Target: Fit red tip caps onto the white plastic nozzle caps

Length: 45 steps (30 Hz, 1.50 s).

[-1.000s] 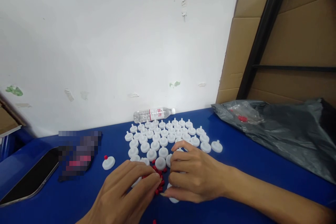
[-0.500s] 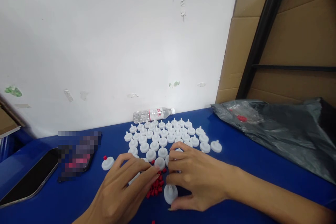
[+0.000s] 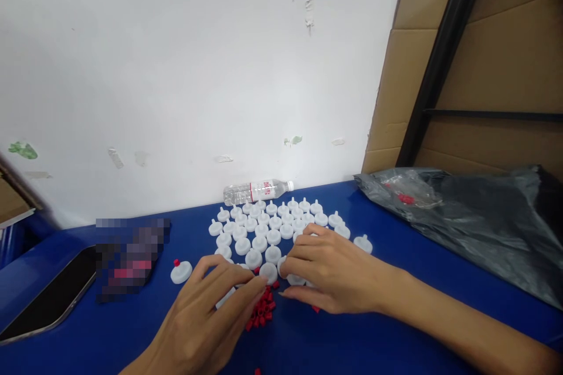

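Observation:
My left hand hovers low over the table, fingers bent and apart. Its fingertips lie beside a small pile of red tip caps and against a white spout cap. A white piece shows through the gap in its fingers, mostly hidden. To the right, my right hand curls over the front of the white caps, thumb and fingers around one white spout cap, partly covered. Many more white spout caps stand spout up behind both hands. One white cap with a red tip stands apart at left.
A clear plastic bottle lies along the wall. Left are a dark phone and a blurred dark item. A grey plastic bag covers the right side, with red pieces in a clear bag. Cardboard leans behind.
My right hand has moved forward, away from me, bringing the white spout cap up to the front of the group. A red piece now shows below that hand. My left hand has hardly moved.

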{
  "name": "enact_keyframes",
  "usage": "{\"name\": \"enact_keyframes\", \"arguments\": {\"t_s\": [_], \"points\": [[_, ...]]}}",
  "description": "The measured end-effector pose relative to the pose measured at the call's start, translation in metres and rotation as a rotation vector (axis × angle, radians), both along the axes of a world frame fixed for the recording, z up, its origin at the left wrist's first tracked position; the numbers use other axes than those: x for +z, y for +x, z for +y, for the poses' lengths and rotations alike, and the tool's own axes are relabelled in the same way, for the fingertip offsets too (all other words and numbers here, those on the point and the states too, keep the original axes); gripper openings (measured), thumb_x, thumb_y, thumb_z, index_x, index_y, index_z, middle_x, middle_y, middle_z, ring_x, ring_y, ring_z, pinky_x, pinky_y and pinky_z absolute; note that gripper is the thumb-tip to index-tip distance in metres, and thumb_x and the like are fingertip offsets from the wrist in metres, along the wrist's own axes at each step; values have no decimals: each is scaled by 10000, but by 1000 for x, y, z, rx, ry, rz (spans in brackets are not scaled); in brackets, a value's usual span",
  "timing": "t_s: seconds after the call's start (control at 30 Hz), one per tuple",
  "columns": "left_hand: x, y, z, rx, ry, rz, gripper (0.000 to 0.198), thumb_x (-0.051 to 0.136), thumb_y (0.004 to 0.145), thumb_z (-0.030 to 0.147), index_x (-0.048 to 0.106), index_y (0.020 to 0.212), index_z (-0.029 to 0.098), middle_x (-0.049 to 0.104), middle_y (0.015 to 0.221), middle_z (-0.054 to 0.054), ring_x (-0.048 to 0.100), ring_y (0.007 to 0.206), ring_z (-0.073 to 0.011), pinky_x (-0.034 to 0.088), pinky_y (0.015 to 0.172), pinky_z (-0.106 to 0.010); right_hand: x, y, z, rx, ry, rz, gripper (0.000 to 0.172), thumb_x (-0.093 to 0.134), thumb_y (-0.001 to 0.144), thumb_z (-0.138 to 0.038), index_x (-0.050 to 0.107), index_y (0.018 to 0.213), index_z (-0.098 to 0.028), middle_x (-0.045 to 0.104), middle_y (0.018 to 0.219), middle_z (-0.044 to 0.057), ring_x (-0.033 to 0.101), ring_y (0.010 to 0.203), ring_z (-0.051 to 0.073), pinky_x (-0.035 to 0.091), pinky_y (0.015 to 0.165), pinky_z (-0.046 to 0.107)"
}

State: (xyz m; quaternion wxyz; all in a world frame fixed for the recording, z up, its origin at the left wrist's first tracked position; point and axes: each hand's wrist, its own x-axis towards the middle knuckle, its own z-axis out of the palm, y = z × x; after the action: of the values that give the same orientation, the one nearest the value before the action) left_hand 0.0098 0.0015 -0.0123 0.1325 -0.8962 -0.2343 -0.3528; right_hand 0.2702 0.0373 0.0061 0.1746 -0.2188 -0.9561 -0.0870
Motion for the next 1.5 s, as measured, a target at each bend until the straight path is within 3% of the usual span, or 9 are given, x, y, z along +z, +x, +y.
{"name": "enact_keyframes", "arguments": {"t_s": [0.23,0.47,0.57,0.77,0.93,1.1,1.3,1.5], "points": [[1,0,-2,-23,-21,18,302,582,942,-51,675,1187,101,670,961,-82,550,844,-175,402,843,-392,6,8,2,-79,-129,-40,351,661,934,-549,688,996,-204,708,860,24,610,908,223,360,915,401],[1,-1,-2,-21,-21,32,308,575,945,-45,671,1194,109,671,957,-84,548,850,-186,404,831,-394,3,5,2,-113,-29,-144,326,680,932,-491,658,1084,-203,685,787,25,583,856,240,358,858,404],[1,-2,-2,-21,-21,35,309,575,949,-35,670,1203,114,672,961,-83,551,849,-185,408,838,-398,1,3,2,-110,-18,-136,364,685,927,-485,642,1161,-210,699,847,26,575,870,240,351,849,398],[4,0,-3,-30,-26,19,295,563,939,-55,676,1163,101,668,944,-84,547,828,-177,416,811,-382,-2,2,5,-106,4,-155,252,634,965,-429,665,1043,-192,686,865,29,573,870,228,336,856,393],[4,1,-3,-25,-25,25,297,571,941,-50,675,1173,103,665,934,-80,552,828,-176,419,804,-381,-1,2,5,-108,14,-147,287,563,1017,-452,661,1062,-187,681,895,29,588,865,221,340,822,385],[3,0,-2,-24,-25,28,296,553,954,-37,672,1178,115,668,942,-78,568,832,-176,428,813,-386,0,3,3,-135,-22,-153,393,654,947,-528,647,1157,-196,686,891,30,609,856,235,353,814,390],[3,0,-3,-22,-28,25,290,568,947,-42,672,1170,114,664,936,-76,564,837,-176,426,815,-384,5,2,1,-129,-57,-179,224,621,973,-363,654,1127,-203,694,864,39,619,833,238,386,829,406],[2,0,-2,-3,-11,31,305,565,944,-36,678,1177,125,674,931,-75,572,824,-179,440,801,-378,8,3,-1,-70,-204,53,356,618,986,-276,553,1334,-240,700,1083,47,639,976,213,453,945,379]]}}
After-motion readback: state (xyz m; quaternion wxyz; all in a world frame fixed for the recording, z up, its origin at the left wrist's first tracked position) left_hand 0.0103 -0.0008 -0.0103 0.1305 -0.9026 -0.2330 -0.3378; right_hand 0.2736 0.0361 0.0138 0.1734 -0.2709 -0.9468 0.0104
